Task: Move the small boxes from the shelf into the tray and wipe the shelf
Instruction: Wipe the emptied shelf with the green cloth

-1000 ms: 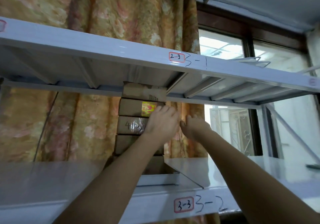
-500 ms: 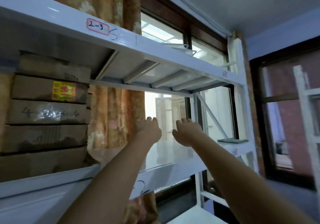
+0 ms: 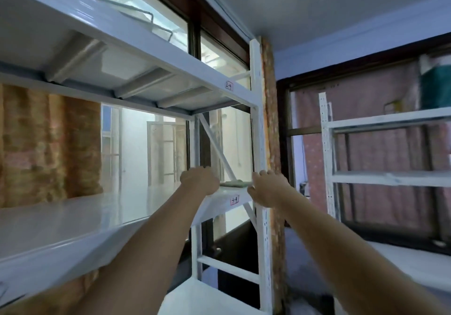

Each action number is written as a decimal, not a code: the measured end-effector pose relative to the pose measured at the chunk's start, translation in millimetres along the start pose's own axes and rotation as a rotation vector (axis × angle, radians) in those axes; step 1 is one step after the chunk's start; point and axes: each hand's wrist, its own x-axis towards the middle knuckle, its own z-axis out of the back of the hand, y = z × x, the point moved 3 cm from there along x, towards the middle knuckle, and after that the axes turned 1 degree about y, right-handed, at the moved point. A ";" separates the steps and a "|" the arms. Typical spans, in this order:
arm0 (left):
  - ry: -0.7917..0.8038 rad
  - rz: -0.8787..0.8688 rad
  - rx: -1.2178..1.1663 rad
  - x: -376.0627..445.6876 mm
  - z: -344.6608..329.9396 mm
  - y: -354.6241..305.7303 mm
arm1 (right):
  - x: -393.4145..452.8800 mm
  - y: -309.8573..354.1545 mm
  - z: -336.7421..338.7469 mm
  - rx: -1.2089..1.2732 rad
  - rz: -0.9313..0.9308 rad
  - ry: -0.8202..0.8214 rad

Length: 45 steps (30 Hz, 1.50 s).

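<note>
Both arms stretched forward and up toward far right end of white metal shelf (image 3: 80, 219). Left hand (image 3: 199, 181) over shelf surface, fingers curled in, nothing visible in grip. Right hand (image 3: 266, 189) at shelf's front corner beside white upright post (image 3: 260, 143), fingers loosely bent and slightly apart, thumb toward shelf edge; contact with post or edge unclear. Greenish folded cloth (image 3: 235, 183) flat on shelf end, between the two hands, just beyond left knuckles; untouched as far as visible. Small boxes and tray out of view. Red-bordered label (image 3: 235, 200) on shelf's front edge under cloth. Patterned curtain (image 3: 48, 146) behind shelf at left. Second white rack (image 3: 390, 178) at right.
</note>
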 end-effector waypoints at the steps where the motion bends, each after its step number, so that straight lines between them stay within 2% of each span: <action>1: 0.010 -0.007 0.004 6.3 -4.7 -9.9 | 3.2 -11.9 -8.6 0.006 -0.018 0.016; 9: 0.044 -0.033 0.049 61.1 -35.1 -49.9 | 45.7 -61.3 -44.0 0.091 -0.076 0.020; 14: 0.057 -0.009 0.052 99.4 -48.2 -54.6 | 82.3 -56.8 -63.3 0.072 -0.026 0.014; 20: 0.038 -0.032 0.223 151.1 -42.5 -53.8 | 146.9 -44.3 -71.7 0.112 0.049 0.038; 27: 0.158 -0.043 0.206 212.4 -57.3 -65.5 | 215.0 -21.8 -93.6 0.268 0.111 0.071; 35: 0.211 0.104 0.324 257.6 -70.9 -35.1 | 265.2 -13.1 -130.2 0.447 0.264 0.246; 41: 0.285 0.143 0.321 275.9 -94.3 -20.5 | 285.0 -7.1 -153.4 0.513 0.357 0.479; 45: 0.325 0.206 0.306 265.1 -96.0 -12.1 | 292.1 -5.4 -158.0 0.520 0.461 0.362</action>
